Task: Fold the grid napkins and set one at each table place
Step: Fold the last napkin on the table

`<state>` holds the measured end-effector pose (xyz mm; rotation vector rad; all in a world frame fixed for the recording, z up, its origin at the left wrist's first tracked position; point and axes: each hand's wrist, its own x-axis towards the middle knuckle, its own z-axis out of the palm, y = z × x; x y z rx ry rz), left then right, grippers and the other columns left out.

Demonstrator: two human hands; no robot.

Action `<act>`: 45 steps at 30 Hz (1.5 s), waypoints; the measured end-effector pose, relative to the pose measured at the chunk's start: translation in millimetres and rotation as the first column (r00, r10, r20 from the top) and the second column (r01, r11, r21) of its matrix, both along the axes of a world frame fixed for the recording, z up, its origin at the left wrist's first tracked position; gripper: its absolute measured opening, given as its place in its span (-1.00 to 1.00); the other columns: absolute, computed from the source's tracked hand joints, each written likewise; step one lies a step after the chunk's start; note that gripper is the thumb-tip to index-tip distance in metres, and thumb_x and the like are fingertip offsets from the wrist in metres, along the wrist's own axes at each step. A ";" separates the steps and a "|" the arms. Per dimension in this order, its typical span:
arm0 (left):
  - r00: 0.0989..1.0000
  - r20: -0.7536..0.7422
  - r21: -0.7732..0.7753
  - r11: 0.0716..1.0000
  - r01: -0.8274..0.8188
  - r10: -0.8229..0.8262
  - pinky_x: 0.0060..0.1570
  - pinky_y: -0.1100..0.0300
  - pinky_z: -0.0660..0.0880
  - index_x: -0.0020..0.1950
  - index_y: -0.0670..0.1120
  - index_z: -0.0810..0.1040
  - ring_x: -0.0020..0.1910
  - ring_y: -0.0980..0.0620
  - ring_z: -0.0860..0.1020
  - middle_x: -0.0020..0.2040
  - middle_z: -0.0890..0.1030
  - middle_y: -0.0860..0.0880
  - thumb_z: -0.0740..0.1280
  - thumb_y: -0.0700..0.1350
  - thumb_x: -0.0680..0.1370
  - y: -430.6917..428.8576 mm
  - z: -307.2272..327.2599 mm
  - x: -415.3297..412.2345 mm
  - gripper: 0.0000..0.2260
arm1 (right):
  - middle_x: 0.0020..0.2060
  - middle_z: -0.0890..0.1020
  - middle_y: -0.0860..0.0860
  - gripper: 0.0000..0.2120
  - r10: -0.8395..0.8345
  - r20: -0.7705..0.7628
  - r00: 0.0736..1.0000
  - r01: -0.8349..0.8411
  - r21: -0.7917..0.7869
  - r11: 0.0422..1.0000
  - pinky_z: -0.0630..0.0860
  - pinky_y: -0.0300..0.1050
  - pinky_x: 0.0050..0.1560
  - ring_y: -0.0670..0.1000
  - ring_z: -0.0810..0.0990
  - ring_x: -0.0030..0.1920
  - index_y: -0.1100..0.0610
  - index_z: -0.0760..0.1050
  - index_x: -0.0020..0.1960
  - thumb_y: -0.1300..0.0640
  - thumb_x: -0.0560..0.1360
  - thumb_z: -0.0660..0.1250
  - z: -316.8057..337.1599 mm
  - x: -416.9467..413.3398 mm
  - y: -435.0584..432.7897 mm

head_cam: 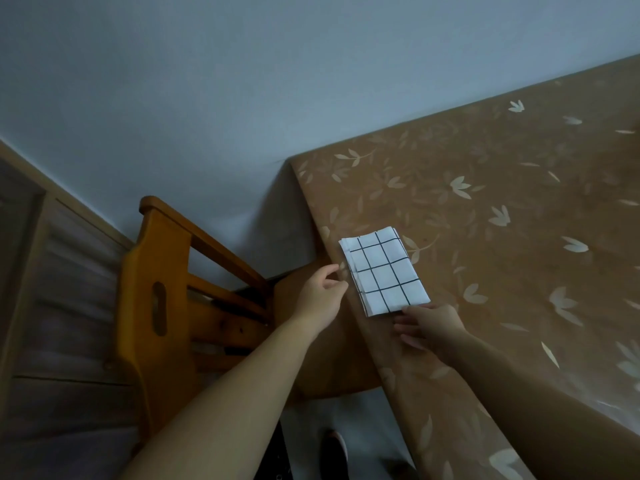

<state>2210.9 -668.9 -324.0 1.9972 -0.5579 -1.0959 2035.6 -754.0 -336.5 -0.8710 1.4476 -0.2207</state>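
Folded grid napkin [383,270] flat on tabletop [502,244], near its edge. Left hand [320,294] grip loosely spread, fingertips [341,268] just beside napkin's long side, contact unclear. Right hand [431,323] grip spread flat on tabletop, fingers touching napkin's near short edge. Wooden chair [166,289] below left hand, tucked against tabletop edge. Wall behind.

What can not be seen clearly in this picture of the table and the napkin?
Head view only:
- Table: right side and near end cut off by the picture's edge, so other places are unseen.
- Folded grid napkin: number of layers too small to count.
- Wooden chair: seat partly hidden by the left hand and the tablecloth.
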 end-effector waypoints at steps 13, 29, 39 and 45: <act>0.935 0.292 0.063 0.979 0.192 -0.203 0.33 0.05 0.35 0.50 0.09 0.32 0.42 -0.03 0.35 0.47 0.37 -0.01 0.25 -0.03 0.61 8.4 25.6 -23.4 -0.56 | -0.15 0.67 0.09 -0.89 0.236 -0.211 0.948 -0.294 -0.310 0.904 0.61 -0.03 -0.12 0.06 0.66 -0.13 0.08 0.54 -0.15 0.12 0.54 0.31 40.3 -42.9 4.6; 0.505 0.710 0.352 0.868 0.350 -0.491 0.44 -0.05 0.15 0.57 0.08 0.09 0.55 -0.05 0.05 0.59 0.11 0.00 0.16 0.17 0.61 45.4 85.0 -106.2 -0.43 | 0.48 0.30 0.00 -0.39 0.274 -0.779 0.564 -0.812 -0.461 0.359 0.34 0.09 0.40 0.04 0.32 0.44 0.02 0.19 0.51 -0.16 0.54 0.23 91.9 -133.6 9.8; 0.655 0.628 0.401 0.896 0.191 -0.421 0.48 -0.13 0.06 0.60 0.03 -0.04 0.58 -0.08 -0.03 0.61 0.01 -0.03 0.15 0.20 0.60 44.3 46.4 -87.2 -0.34 | 0.58 0.02 0.00 -0.24 0.262 -0.885 0.384 -0.921 -0.349 0.172 0.04 0.10 0.50 0.06 -0.04 0.57 0.07 -0.08 0.58 -0.17 0.55 0.19 71.0 -86.7 -2.9; 0.836 0.484 0.278 0.952 0.131 -0.257 0.22 0.03 0.47 0.44 -0.06 0.39 0.29 -0.07 0.47 0.34 0.49 -0.06 0.28 0.05 0.59 32.5 14.5 -86.8 -0.56 | 0.37 0.41 0.08 -0.55 0.379 -0.838 0.393 -0.917 -0.328 0.226 0.43 0.09 0.24 0.13 0.44 0.31 0.12 0.35 0.38 -0.04 0.55 0.24 46.1 -64.8 -18.5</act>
